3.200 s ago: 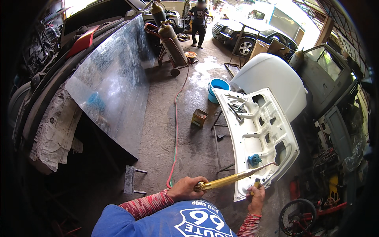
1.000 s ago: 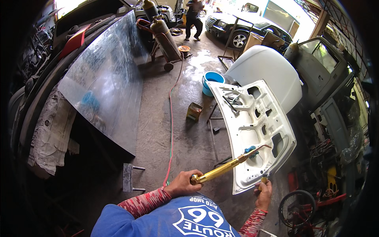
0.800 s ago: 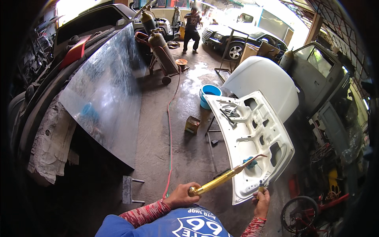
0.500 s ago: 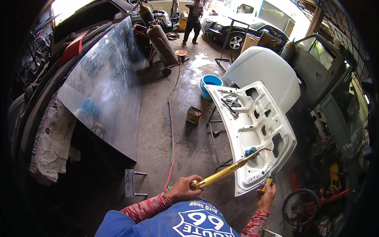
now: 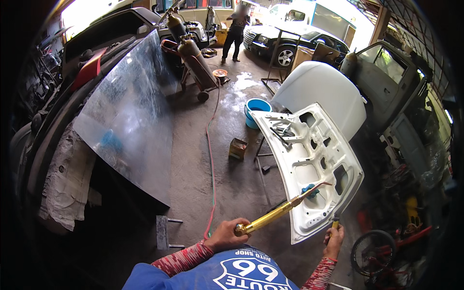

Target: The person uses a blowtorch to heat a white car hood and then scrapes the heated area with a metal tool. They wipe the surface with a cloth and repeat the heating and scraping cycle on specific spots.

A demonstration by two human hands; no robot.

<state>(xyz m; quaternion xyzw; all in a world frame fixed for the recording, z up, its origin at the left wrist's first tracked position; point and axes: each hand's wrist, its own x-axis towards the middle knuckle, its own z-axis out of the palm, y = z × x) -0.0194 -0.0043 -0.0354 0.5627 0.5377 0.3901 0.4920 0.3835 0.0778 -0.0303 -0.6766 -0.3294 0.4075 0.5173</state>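
Golden torch (image 5: pixel 272 217) in left hand (image 5: pixel 225 235)

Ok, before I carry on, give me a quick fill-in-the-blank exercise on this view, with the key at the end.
1. The person's ____ hand grips the brass-coloured gas torch.
2. The torch's bent tip is over a car body panel coloured ____.
3. Alongside the red hose on the floor runs a ____ one.
4. The bucket near the panel's far end is ____.

Missing words: left; white; green; blue.
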